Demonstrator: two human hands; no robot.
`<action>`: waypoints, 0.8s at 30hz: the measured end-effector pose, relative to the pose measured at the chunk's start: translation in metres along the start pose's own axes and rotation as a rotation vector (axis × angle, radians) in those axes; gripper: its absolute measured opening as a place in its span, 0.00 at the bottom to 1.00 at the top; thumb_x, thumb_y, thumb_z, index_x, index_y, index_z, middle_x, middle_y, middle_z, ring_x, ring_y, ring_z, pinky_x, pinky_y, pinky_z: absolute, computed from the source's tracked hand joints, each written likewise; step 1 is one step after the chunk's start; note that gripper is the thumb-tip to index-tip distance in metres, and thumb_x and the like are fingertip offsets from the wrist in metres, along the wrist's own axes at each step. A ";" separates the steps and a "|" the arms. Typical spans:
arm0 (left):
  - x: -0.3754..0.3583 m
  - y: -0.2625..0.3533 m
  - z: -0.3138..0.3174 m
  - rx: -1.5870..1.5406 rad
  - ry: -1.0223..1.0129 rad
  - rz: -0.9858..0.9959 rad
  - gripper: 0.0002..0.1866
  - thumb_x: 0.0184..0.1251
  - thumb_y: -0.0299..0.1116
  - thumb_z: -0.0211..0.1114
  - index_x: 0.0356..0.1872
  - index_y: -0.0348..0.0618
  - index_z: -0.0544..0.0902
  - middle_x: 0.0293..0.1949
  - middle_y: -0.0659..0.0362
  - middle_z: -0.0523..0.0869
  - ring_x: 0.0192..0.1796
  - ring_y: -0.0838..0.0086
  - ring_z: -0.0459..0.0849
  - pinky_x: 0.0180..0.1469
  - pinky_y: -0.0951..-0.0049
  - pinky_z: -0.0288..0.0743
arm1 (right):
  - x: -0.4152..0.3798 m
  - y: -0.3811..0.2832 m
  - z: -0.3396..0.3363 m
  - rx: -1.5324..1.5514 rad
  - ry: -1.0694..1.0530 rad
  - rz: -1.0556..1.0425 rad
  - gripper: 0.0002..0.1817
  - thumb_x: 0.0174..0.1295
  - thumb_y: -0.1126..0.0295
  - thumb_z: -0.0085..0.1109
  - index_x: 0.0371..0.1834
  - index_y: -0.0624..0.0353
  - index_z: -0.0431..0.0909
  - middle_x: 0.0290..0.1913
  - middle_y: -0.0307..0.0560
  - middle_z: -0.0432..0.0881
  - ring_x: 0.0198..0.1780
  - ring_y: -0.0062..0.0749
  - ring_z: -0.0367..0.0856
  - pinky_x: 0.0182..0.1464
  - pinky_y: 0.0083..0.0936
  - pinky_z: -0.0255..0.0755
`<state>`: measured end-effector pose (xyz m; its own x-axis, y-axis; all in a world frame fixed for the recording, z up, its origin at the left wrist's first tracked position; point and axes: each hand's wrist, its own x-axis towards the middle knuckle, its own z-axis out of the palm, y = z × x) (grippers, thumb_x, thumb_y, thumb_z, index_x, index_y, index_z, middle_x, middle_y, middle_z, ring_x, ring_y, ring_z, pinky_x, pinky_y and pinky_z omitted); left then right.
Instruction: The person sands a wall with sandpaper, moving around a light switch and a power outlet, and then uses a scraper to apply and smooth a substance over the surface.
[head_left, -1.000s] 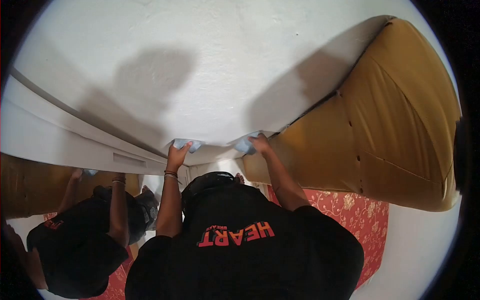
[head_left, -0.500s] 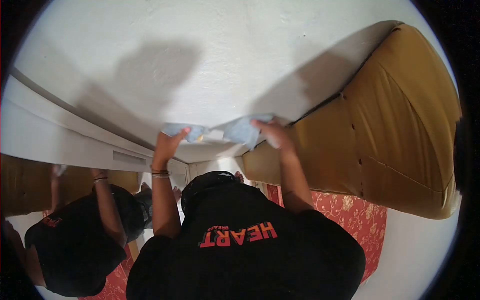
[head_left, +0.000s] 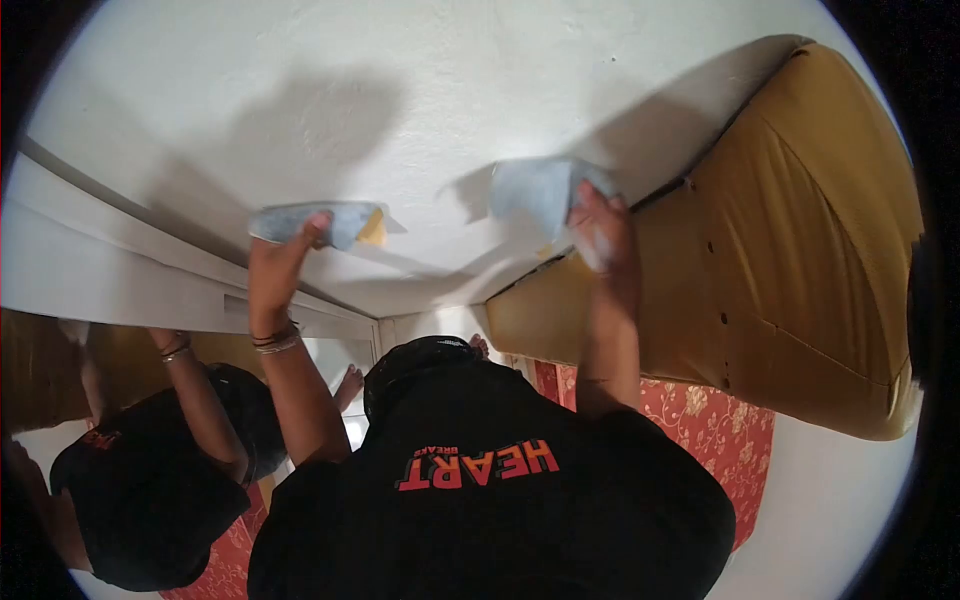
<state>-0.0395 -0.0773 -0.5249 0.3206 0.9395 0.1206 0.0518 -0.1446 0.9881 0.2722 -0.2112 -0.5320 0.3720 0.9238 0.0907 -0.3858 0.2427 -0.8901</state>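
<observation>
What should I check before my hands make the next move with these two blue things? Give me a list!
1. Left hand holding its piece, the left piece: ok, thumb over it.
2. Right hand holding its piece, the right piece: ok.
3. Pieces apart from each other: ok, there's a gap.
4. Right hand clear of the sofa: cannot tell, they overlap in view.
5. Pieces clear of the wall: cannot tell.
6. Right hand sharp in view: not ok, blurred.

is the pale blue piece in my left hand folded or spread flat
Folded, it seems, not spread flat: the pale blue piece bends in the left hand, yellow showing at one end.
</observation>
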 end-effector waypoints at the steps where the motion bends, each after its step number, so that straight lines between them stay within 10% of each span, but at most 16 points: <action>1: -0.003 -0.016 0.003 0.092 -0.051 -0.058 0.14 0.53 0.37 0.65 0.30 0.33 0.80 0.26 0.61 0.81 0.29 0.80 0.74 0.34 0.78 0.69 | 0.002 0.031 -0.020 -0.096 0.050 0.144 0.17 0.54 0.63 0.57 0.44 0.60 0.72 0.39 0.39 0.77 0.38 0.23 0.74 0.41 0.19 0.66; 7: -0.025 -0.222 0.012 0.126 -0.042 -0.163 0.16 0.53 0.39 0.64 0.33 0.32 0.79 0.29 0.58 0.82 0.32 0.76 0.77 0.38 0.73 0.71 | -0.031 0.205 -0.081 -0.436 0.276 0.617 0.21 0.53 0.60 0.58 0.45 0.64 0.72 0.40 0.43 0.77 0.38 0.25 0.74 0.40 0.24 0.67; 12: -0.005 -0.113 -0.002 0.604 -0.152 -0.264 0.15 0.52 0.38 0.65 0.29 0.31 0.79 0.24 0.57 0.81 0.29 0.76 0.78 0.34 0.74 0.71 | 0.000 0.104 -0.038 -0.709 0.148 0.583 0.19 0.54 0.64 0.57 0.42 0.69 0.72 0.39 0.44 0.77 0.41 0.25 0.74 0.44 0.24 0.67; 17: -0.009 0.000 0.012 -0.048 -0.009 -0.087 0.09 0.56 0.32 0.63 0.26 0.35 0.79 0.22 0.65 0.78 0.25 0.81 0.72 0.28 0.78 0.68 | -0.008 -0.003 0.027 -0.091 -0.076 0.099 0.19 0.53 0.63 0.59 0.42 0.66 0.73 0.38 0.41 0.77 0.41 0.24 0.73 0.47 0.22 0.65; 24: -0.016 -0.210 0.018 0.309 -0.182 -0.087 0.14 0.52 0.38 0.66 0.30 0.34 0.79 0.25 0.59 0.81 0.28 0.79 0.76 0.33 0.74 0.71 | -0.014 0.198 -0.070 -0.636 -0.015 0.407 0.21 0.52 0.62 0.59 0.42 0.69 0.74 0.38 0.48 0.79 0.41 0.28 0.75 0.47 0.23 0.67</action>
<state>-0.0383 -0.0676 -0.7357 0.4639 0.8858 -0.0094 0.3610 -0.1794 0.9152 0.2493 -0.1968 -0.7404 0.2906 0.9090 -0.2988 0.0729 -0.3324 -0.9403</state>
